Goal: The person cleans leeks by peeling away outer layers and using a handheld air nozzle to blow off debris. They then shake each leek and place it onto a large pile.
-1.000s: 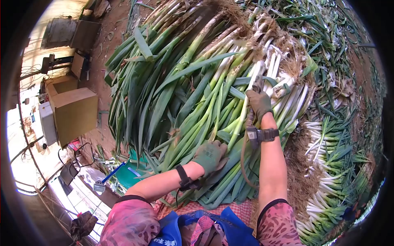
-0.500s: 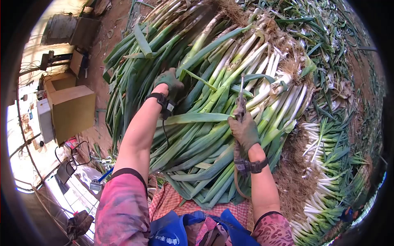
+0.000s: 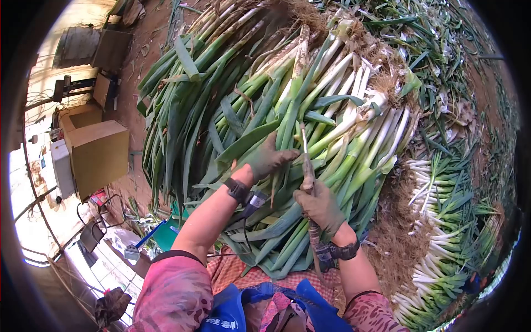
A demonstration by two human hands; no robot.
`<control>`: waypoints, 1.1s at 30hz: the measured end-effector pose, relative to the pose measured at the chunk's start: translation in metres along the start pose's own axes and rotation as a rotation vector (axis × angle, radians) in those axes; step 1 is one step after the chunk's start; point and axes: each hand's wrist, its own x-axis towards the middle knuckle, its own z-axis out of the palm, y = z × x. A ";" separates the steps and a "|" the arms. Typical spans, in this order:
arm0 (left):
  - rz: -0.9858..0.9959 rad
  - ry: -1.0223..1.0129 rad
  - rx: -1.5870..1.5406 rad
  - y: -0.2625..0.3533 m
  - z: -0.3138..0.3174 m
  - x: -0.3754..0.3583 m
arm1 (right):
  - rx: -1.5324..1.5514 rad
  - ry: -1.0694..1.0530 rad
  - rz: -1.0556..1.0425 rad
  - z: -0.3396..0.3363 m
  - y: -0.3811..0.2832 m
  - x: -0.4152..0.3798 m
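Observation:
A large heap of long green onions [image 3: 188, 110] lies before me, roots toward the upper right and leaves toward the lower left. My left hand [image 3: 269, 157], in a dark glove, is at the middle of the heap, its fingers round the leafy part of one onion [image 3: 290, 113]. My right hand [image 3: 322, 209], also gloved, grips a thin tool [image 3: 308, 171] with a narrow metal tip and a hose at its lower end. The tip points up beside that onion's stalk. Both wrists carry black bands.
Trimmed onions [image 3: 437, 243] lie in a row at the right, beside a brown pile of roots [image 3: 395, 243]. Loose leaves [image 3: 442, 66] cover the ground at the upper right. A cardboard box [image 3: 99, 152] stands at the left, with a green container [image 3: 166, 235] at the lower left.
My left hand has moved right and down, nearer my right hand, and an onion now stands more upright beside it. My right hand and the tool have shifted slightly left and down.

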 end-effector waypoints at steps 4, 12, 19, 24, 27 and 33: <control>-0.032 0.013 -0.096 0.007 -0.003 -0.002 | -0.002 0.015 -0.069 0.001 0.003 0.018; -0.052 -0.059 -0.167 -0.030 -0.016 -0.025 | -0.293 -0.054 -0.022 0.007 -0.014 0.030; -0.027 0.012 -0.147 -0.044 -0.006 -0.021 | -0.300 0.066 -0.054 0.008 -0.015 0.038; 0.081 -0.106 -0.173 -0.039 -0.013 -0.028 | -0.465 0.045 -0.012 0.012 -0.029 0.038; 0.027 -0.141 -0.138 -0.017 -0.012 -0.054 | -0.401 0.092 -0.055 0.004 -0.043 0.068; -0.140 -0.183 -0.315 -0.039 -0.009 -0.082 | -0.526 0.156 -0.150 -0.016 -0.088 0.155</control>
